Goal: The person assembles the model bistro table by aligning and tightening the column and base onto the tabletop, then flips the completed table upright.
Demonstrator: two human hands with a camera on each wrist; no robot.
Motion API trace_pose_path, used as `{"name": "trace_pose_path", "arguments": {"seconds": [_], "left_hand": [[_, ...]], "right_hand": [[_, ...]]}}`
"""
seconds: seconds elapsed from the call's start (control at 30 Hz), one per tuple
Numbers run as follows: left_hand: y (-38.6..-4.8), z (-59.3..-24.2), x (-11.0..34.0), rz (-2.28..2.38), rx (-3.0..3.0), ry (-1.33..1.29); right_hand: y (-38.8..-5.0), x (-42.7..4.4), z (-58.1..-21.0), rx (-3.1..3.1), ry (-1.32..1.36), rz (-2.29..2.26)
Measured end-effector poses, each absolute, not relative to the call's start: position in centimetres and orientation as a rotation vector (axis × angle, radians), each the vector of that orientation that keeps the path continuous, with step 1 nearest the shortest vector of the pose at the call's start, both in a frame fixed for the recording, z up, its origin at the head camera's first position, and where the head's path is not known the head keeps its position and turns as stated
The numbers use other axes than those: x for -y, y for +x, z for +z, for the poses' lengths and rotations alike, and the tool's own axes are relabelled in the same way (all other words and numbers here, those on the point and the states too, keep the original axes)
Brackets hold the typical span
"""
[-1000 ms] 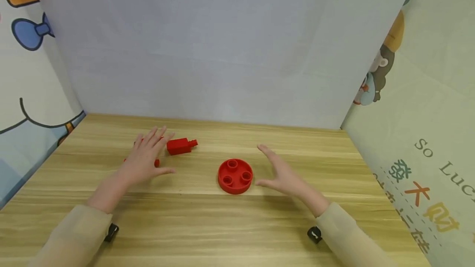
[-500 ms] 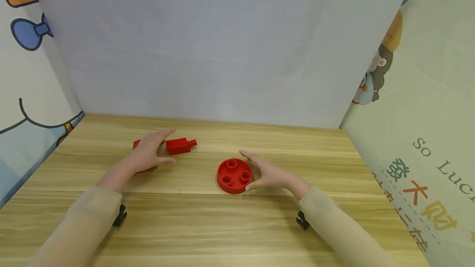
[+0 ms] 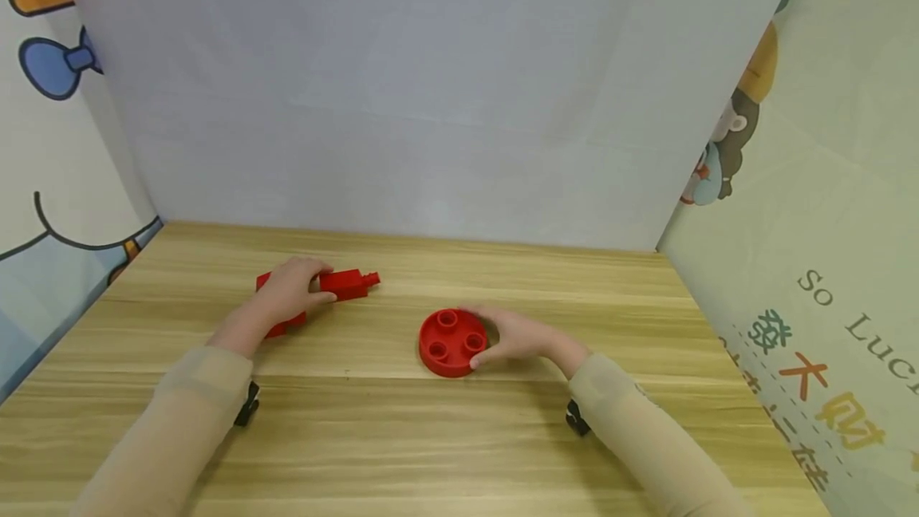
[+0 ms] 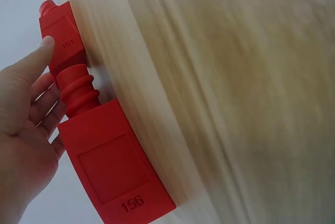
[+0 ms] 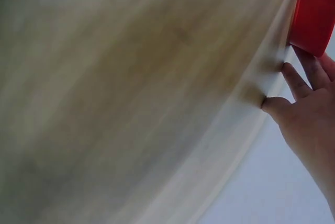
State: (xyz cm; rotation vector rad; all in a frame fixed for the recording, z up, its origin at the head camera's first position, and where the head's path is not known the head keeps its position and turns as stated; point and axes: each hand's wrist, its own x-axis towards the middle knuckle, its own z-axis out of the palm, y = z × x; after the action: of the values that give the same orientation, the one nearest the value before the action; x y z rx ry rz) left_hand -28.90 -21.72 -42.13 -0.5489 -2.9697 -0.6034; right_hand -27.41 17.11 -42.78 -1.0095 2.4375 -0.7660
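My left hand (image 3: 287, 290) grips a red plastic block marked 151 (image 4: 65, 41), its thumb on the face and fingers behind. That block (image 3: 345, 284) has a narrow stub at one end. A second red block, marked 156 (image 4: 118, 161), lies nearer the wrist with a ribbed round neck; in the head view the hand partly covers it. My right hand (image 3: 517, 335) holds a shallow round red piece (image 3: 448, 345) by its right edge, fingers behind and thumb in front. Three hollow posts rise inside this piece. Only its side (image 5: 314, 14) shows in the right wrist view.
Everything lies on a wood-grain tabletop (image 3: 402, 445). A pale cloth (image 3: 431, 102) hangs along the back edge. Printed cloths stand at the left (image 3: 72, 150) and right (image 3: 818, 182) sides.
The left hand has lowered over the red blocks and closed its thumb and fingers on the stubbed one. My right hand has moved left onto the round red piece's rim.
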Motion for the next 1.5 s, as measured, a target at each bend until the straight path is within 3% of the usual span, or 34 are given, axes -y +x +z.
{"name": "trace_pose_path", "arguments": {"seconds": [0.77, 1.5], "left_hand": [[-29.0, -41.4, 20.7, -0.623, 2.988, -0.466], [-25.6, -36.4, 17.8, -0.834, 2.837, -0.548]], "right_hand": [[-27.4, -17.3, -42.9, -2.435, -0.947, -0.755], [-27.2, -17.3, -42.9, -2.434, -0.942, -0.752]]}}
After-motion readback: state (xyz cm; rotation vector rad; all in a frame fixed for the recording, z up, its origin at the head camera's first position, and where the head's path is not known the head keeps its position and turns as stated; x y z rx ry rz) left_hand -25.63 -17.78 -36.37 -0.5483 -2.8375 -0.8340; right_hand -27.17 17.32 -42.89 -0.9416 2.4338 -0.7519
